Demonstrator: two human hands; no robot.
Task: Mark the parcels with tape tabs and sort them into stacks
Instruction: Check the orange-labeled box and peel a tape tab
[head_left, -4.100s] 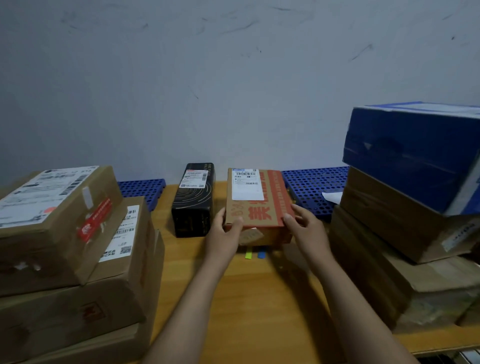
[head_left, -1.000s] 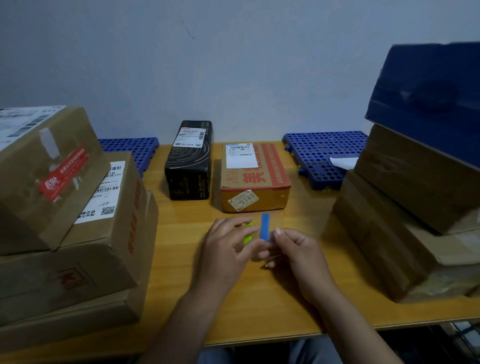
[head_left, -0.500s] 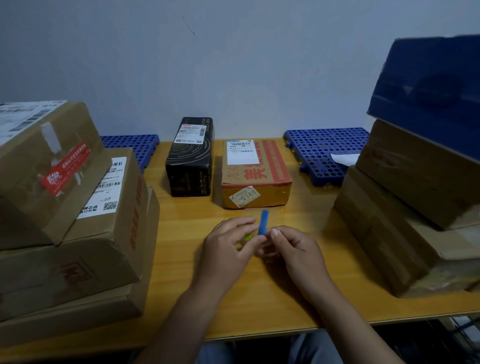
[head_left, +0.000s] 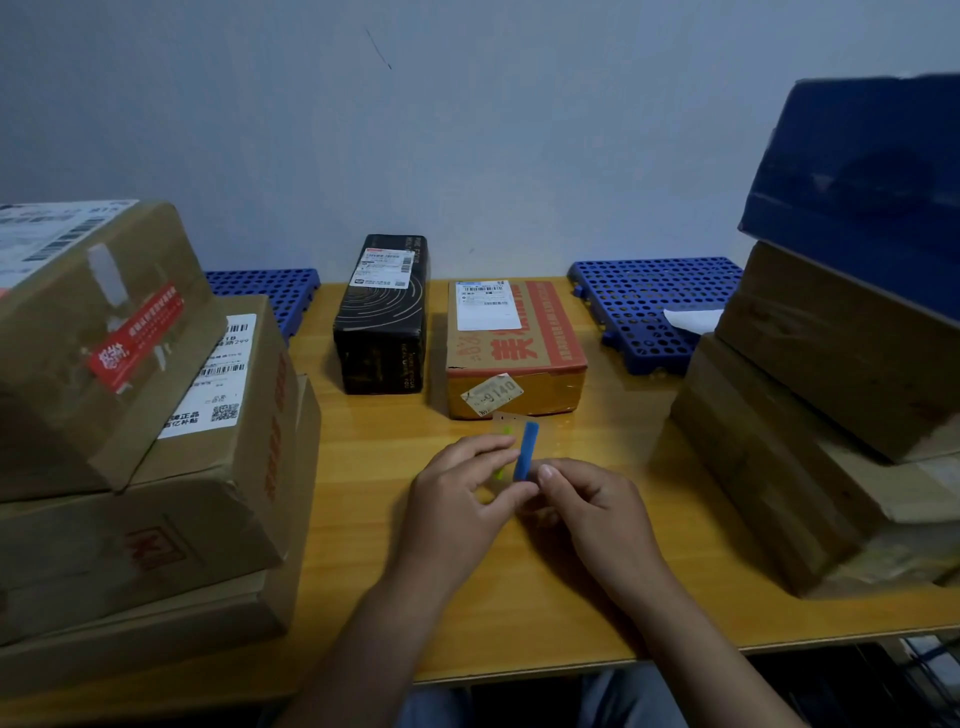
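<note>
My left hand (head_left: 460, 493) and my right hand (head_left: 587, 499) meet over the middle of the wooden table (head_left: 519, 613). Between their fingertips they pinch a clear sheet of tape tabs (head_left: 506, 423) with a blue tab strip (head_left: 525, 449) and a green tab (head_left: 506, 431) on it. Just beyond the hands lie two parcels side by side: a black box (head_left: 382, 317) with a white label, and a brown box with red print (head_left: 514, 345).
A stack of three brown cartons (head_left: 135, 431) fills the left side. At the right stands another stack of brown cartons (head_left: 810, 441) topped by a dark blue box (head_left: 862, 182). Blue perforated mats (head_left: 644, 306) lie at the back by the wall.
Earlier both hands gripped the red-printed box by its sides. They have let go, pulled back toward me, and now hold the tab sheet; the blue strip stands slightly higher than half a second ago.
</note>
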